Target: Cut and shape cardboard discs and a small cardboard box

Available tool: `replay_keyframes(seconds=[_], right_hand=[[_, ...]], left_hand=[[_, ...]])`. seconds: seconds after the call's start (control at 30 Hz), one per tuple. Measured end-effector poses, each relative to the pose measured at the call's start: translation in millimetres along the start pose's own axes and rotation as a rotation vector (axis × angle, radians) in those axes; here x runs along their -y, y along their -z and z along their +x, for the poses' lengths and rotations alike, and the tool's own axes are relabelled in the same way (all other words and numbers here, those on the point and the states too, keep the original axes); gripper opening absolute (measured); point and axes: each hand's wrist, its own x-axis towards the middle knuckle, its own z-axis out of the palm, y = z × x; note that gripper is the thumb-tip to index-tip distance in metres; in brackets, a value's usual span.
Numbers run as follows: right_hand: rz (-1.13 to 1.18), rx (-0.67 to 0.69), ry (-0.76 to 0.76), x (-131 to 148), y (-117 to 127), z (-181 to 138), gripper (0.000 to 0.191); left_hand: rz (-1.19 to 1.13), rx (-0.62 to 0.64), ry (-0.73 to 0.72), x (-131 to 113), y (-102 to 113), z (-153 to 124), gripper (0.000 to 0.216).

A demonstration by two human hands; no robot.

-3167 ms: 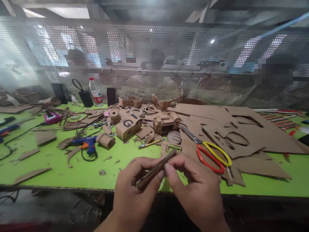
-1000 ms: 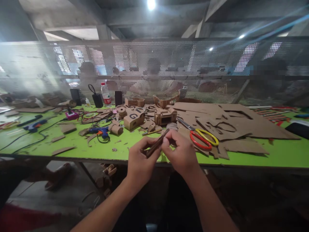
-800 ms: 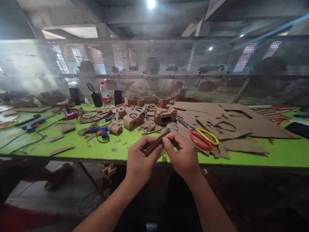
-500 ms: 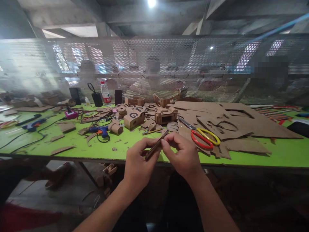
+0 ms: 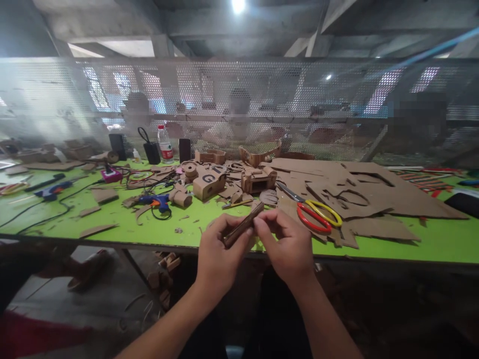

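Between my hands, above the front edge of the green table, is a narrow brown strip point(image 5: 243, 227) that looks like folded cardboard. My left hand point(image 5: 219, 252) is closed around its lower end, thumb along the near side. The fingertips of my right hand point(image 5: 285, 239) pinch it near the upper end. Beyond the strip lie a pencil point(image 5: 237, 203) and a round cardboard disc point(image 5: 268, 197). A cardboard box shape with an opening point(image 5: 258, 180) and a cardboard block marked with a letter G point(image 5: 208, 185) stand farther back.
Right of my hands, scissors with red and yellow handles point(image 5: 318, 214) lie beside large cardboard sheets point(image 5: 404, 197). To the left are a blue glue gun point(image 5: 159, 200), cables and scraps. A water bottle point(image 5: 165, 144) stands near the perforated metal screen point(image 5: 209, 119) at the back.
The brown strip has turned slightly, showing more of its broad face. Both hands stay closed on it in nearly the same place.
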Motion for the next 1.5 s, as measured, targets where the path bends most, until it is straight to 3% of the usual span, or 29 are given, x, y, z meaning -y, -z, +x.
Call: replay_keyframes(seconds=[0.53, 1.07, 1.27, 1.5], right_hand=[[0.086, 0.084, -0.051, 3, 4, 2, 0.013], [-0.047, -0.106, -0.056, -5, -15, -6, 0.015], [0.077, -0.087, -0.106, 5, -13, -13, 0.005], [0.049, -0.158, -0.110, 18, -18, -17, 0.005]], left_hand=[[-0.015, -0.001, -0.086, -1, 2, -10, 0.005], [-0.024, -0.026, -0.132, 11, -1, -14, 0.011], [-0.019, -0.151, -0.116, 6, -3, -10, 0.007], [0.048, -0.149, -0.288, 13, -3, -12, 0.013]])
